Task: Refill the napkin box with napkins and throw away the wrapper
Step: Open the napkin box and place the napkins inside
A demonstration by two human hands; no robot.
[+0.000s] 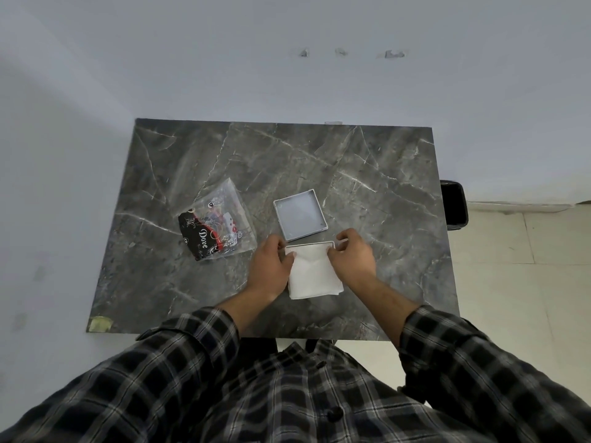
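A stack of white napkins [315, 276] lies in the white napkin box [331, 243], whose rim shows only along the far edge. My left hand [270, 266] holds the stack's left side. My right hand [351, 255] pinches the far right corner of the napkins at the box rim. Just beyond them rests a shallow white square lid or tray [300, 215], open side up. The clear plastic wrapper [217, 223] with black and red print lies flat on the table to the left, apart from both hands.
The dark grey marble table [367, 174] stands against a white wall. A black bin [454, 204] sits on the floor just past the table's right edge. A patch of tape [99, 323] marks the near left corner.
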